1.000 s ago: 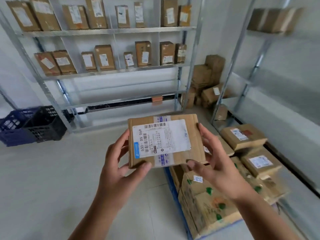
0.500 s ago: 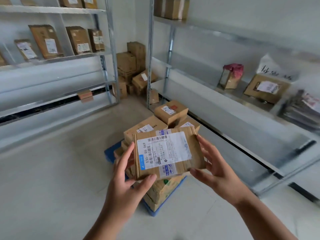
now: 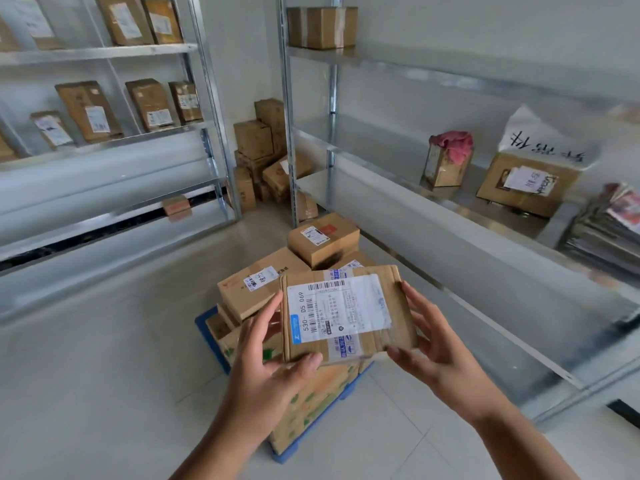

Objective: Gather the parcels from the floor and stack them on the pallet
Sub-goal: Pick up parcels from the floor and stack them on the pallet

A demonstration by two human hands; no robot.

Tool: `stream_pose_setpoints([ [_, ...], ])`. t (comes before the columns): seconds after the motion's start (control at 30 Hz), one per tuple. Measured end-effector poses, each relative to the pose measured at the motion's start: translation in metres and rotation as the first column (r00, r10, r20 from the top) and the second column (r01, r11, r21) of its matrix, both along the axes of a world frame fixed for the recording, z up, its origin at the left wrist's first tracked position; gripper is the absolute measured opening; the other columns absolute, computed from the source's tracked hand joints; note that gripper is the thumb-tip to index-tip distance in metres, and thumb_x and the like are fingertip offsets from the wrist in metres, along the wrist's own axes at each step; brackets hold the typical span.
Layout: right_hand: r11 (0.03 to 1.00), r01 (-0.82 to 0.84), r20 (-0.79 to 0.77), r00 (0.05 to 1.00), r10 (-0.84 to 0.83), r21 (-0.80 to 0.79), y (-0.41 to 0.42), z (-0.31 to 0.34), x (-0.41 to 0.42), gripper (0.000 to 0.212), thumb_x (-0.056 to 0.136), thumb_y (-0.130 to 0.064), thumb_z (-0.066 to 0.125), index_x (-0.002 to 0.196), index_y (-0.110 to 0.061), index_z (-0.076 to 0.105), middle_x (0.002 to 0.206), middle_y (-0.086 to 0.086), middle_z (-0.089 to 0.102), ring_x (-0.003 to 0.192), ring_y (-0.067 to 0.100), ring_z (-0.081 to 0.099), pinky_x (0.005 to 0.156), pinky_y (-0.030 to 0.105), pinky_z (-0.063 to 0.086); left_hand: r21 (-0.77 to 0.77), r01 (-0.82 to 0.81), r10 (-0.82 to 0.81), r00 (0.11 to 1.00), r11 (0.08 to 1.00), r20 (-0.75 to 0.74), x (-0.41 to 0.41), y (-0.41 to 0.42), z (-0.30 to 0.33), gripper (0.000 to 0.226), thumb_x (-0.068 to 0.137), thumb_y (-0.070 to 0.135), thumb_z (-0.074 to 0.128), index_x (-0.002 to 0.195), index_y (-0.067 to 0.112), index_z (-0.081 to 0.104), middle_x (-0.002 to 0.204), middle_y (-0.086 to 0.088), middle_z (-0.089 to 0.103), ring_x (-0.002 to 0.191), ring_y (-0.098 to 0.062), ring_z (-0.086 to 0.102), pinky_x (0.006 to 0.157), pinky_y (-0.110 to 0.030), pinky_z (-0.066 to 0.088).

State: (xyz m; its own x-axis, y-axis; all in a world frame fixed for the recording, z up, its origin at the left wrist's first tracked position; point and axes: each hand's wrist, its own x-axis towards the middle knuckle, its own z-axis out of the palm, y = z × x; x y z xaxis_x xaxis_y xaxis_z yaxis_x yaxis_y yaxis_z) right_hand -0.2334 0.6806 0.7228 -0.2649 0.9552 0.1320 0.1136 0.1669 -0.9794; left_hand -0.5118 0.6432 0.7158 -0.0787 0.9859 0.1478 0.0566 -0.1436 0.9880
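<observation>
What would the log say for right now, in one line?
stage: carrying | left hand + right hand: grip flat brown cardboard parcel | above: stacked boxes, blue pallet

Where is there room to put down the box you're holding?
The pallet is crowded with stacked boxes. The flat box left of the small top box offers a bare patch on top. Bare floor lies left of the pallet; the shelf left of the pink-topped box is bare.
</observation>
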Motion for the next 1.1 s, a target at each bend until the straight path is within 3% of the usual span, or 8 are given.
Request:
stream_pose_setpoints([
  [0.2,0.999,-0.003,-0.023,1.000,0.002,-0.052,0.052,-0.012,0.082,0.084,0.080,-0.049,0.081,0.152,-0.054,0.037,0.158,-0.008,0.047,0.148,0.020,0.045,0.118,0.055,0.041,-0.042,-0.037,0.035,0.999,0.998,-0.036,0.086,0.047,-0.010,0.087,0.084,0.014,0.089,0.150,0.052,0.047,0.150,0.011,0.052,0.142,-0.001,0.048,0.095,-0.027,0.061],
  [0.3,0.994,0.002,-0.028,1.000,-0.005,-0.107,0.075,-0.025,0.111,0.085,0.079,-0.055,0.083,0.152,-0.052,0.040,0.156,-0.008,0.050,0.146,0.021,0.047,0.110,0.043,0.050,-0.079,-0.053,0.049,0.998,0.995,-0.050,0.121,0.066,-0.022,0.088,0.084,0.005,0.086,0.151,0.044,0.045,0.149,0.009,0.051,0.132,0.015,0.049,0.091,-0.021,0.059],
  [0.37,0.990,-0.004,-0.020,1.000,0.001,-0.139,0.092,-0.036,0.126,0.078,0.083,-0.041,0.080,0.150,-0.053,0.041,0.153,-0.009,0.054,0.144,0.018,0.049,0.106,0.036,0.052,-0.102,-0.048,0.043,0.998,0.994,-0.050,0.136,0.082,-0.033,0.090,0.082,0.001,0.086,0.151,0.042,0.043,0.147,0.005,0.051,0.126,0.017,0.051,0.088,-0.019,0.060],
  [0.53,0.981,0.025,0.028,0.999,-0.020,-0.190,0.132,-0.058,0.148,0.076,0.086,-0.022,0.074,0.149,-0.054,0.043,0.152,-0.008,0.056,0.142,0.018,0.053,0.115,0.049,0.045,-0.174,-0.005,0.002,1.000,0.985,-0.022,0.154,0.127,-0.068,0.105,0.076,0.029,0.092,0.158,0.052,0.031,0.147,0.008,0.050,0.134,0.006,0.050,0.092,-0.030,0.063],
  [0.67,0.977,0.066,0.080,0.996,-0.050,-0.201,0.167,-0.071,0.167,0.084,0.080,-0.043,0.085,0.152,-0.048,0.043,0.159,-0.003,0.049,0.148,0.020,0.045,0.121,0.057,0.036,-0.218,0.011,-0.011,1.000,0.976,0.000,0.172,0.170,-0.093,0.098,0.067,0.049,0.084,0.146,0.072,0.032,0.136,0.025,0.048,0.133,0.007,0.047,0.091,-0.034,0.064],
  [0.8,0.967,0.041,0.111,0.994,-0.014,-0.251,0.214,-0.085,0.193,0.087,0.073,-0.055,0.088,0.148,-0.051,0.045,0.155,-0.003,0.054,0.145,0.020,0.049,0.119,0.053,0.041,-0.288,0.002,-0.014,0.999,0.958,-0.040,0.199,0.205,-0.114,0.102,0.068,0.053,0.081,0.150,0.072,0.022,0.129,0.048,0.038,0.128,0.019,0.043,0.098,-0.035,0.061],
  [0.9,0.960,-0.008,0.135,0.990,0.048,-0.281,0.245,-0.104,0.209,0.089,0.073,-0.056,0.088,0.150,-0.048,0.044,0.155,-0.002,0.053,0.143,0.020,0.051,0.115,0.045,0.046,-0.335,-0.033,-0.002,0.994,0.942,-0.105,0.214,0.221,-0.122,0.102,0.071,0.055,0.078,0.148,0.075,0.013,0.134,0.042,0.034,0.125,0.028,0.035,0.099,-0.025,0.057],
  [1.1,0.922,-0.186,0.173,0.951,0.256,-0.341,0.344,-0.180,0.240,0.087,0.080,-0.015,0.077,0.155,-0.033,0.037,0.152,0.005,0.054,0.138,0.024,0.057,0.105,0.037,0.055,-0.415,-0.208,0.140,0.972,0.886,-0.187,0.262,0.274,-0.172,0.101,0.080,0.031,0.086,0.142,0.070,0.015,0.133,0.035,0.037,0.125,0.028,0.037,0.088,-0.006,0.051],
])
